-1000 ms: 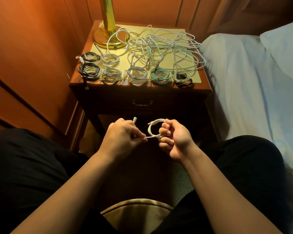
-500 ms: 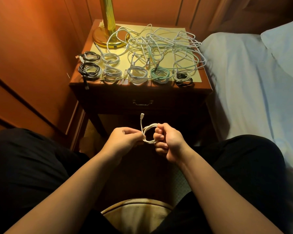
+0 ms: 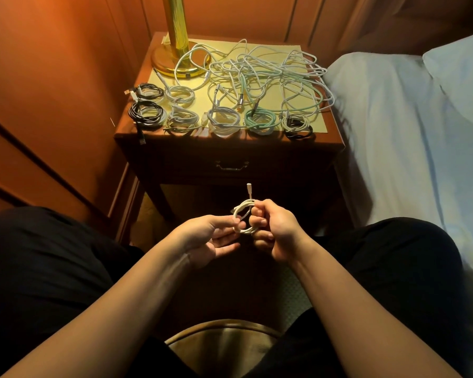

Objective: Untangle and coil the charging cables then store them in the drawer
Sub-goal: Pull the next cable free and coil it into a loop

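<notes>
Honestly, nothing readable here: no text, brand, label or number shows up anywhere that I can make out.

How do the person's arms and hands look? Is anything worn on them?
Both forearms are bare up to the picture's lower edge; no sleeve shows. The left hand and the right hand have no glove, and I see no ring, watch or bracelet. The nails look short and plain.
</notes>
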### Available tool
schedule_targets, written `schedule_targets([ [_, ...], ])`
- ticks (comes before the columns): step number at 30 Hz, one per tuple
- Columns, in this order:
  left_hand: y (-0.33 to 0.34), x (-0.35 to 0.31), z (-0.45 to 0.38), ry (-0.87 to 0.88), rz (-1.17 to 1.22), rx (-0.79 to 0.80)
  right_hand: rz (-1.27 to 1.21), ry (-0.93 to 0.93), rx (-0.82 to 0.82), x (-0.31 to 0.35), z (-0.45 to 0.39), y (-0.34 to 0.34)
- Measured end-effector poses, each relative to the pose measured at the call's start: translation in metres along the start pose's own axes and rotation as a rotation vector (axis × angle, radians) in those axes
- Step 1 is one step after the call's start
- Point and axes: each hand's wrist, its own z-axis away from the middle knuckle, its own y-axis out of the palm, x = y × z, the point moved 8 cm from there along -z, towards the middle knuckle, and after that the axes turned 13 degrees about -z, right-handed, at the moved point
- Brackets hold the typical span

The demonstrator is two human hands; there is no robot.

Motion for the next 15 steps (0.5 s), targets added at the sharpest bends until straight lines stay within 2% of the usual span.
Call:
schedule_targets([
  [7,0.004,0.004,0.001,-0.004,-0.127,0.050,0.108,-0.029,-0.019,-0.004,-0.001,0.003],
  [15,0.015,-0.005,0.004,0.089,-0.194,0.204,0.123,0.004,-0.016,-0.008,-0.002,0.006],
])
